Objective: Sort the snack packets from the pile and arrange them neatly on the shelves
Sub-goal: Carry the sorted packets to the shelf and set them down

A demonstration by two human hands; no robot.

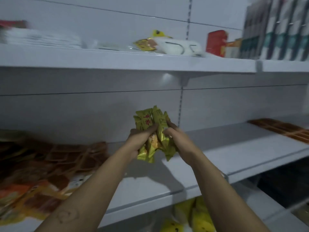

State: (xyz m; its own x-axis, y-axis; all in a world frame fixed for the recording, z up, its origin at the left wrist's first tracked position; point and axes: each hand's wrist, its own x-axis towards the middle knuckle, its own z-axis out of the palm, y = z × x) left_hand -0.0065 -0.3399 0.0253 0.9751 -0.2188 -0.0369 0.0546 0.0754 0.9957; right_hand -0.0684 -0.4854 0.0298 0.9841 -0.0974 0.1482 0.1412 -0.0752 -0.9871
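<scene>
Head view: my left hand and right hand clutch green packets; next, line them along the shelf at three o'clock

- Grips the yellow-green packets from the left with the left hand, thumb laid across the front.
- Clasps the same bundle from the right with the right hand, fingers curled.
- Stretches both bare forearms forward from the lower edge of view, converging, wrists close together, hands nearly touching.
</scene>
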